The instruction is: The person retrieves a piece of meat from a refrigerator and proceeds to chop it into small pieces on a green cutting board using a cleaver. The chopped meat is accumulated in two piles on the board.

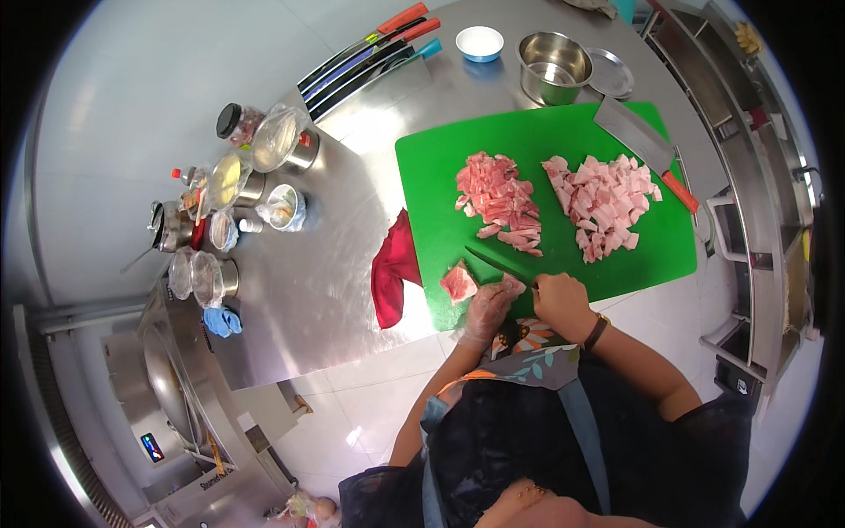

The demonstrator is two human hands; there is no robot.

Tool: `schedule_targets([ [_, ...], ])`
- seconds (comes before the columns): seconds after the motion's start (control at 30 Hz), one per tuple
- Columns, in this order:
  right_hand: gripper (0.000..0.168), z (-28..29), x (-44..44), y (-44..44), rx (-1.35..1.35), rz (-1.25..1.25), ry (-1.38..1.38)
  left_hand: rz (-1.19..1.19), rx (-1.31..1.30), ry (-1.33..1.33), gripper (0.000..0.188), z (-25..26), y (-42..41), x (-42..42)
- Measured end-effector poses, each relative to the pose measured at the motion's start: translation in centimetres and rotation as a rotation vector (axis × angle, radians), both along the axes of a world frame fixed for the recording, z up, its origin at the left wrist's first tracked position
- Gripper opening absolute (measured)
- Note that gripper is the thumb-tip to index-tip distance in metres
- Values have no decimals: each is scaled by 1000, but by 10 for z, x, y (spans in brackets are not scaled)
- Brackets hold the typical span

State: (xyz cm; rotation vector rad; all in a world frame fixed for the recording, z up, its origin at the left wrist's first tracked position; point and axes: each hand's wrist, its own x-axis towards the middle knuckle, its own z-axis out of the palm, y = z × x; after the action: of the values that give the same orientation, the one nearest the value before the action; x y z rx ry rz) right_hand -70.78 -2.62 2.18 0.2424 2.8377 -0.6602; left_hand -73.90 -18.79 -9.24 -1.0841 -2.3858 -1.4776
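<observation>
My right hand (563, 305) grips the handle of a knife (495, 262), its dark blade lying low over the green cutting board (436, 178). My left hand (490, 309), in a clear plastic glove, holds a piece of raw meat (513, 285) beside the blade. Just left of that hand lies a larger chunk of raw meat (459, 282). Farther up the board are a heap of red meat strips (498, 198) and, to its right, a heap of paler, fatty meat pieces (607, 201). A cleaver (637, 135) with a red handle rests at the board's upper right.
A red cloth (394, 270) lies against the board's left edge. Behind the board stand a steel pot (553, 69), a round lid (610, 72) and a white-and-blue bowl (480, 45). A knife rack (370, 82) is at the back. Several covered containers (228, 181) line the steel table's left side.
</observation>
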Motion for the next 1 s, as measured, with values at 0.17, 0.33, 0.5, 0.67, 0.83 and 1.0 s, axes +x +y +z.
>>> schedule_targets([
  [0.17,19,4,14,5,-121,-49,-172,55,-94,19,23,-4,-3,2],
  [0.33,23,13,14,7,-105,-23,-326,1,-156,33,22,3,-4,1],
  [0.5,22,20,12,8,-48,86,-381,-101,-379,-17,31,-22,-10,10],
  [0.67,16,-19,1,-15,-67,94,-93,-47,-384,-135,32,-51,-16,14],
  [0.83,18,-10,14,2,-21,114,-112,-8,-256,-188,42,-33,-16,6],
  [1.0,17,-16,-5,-5,-114,-8,-160,116,-148,59,23,2,10,-10],
])
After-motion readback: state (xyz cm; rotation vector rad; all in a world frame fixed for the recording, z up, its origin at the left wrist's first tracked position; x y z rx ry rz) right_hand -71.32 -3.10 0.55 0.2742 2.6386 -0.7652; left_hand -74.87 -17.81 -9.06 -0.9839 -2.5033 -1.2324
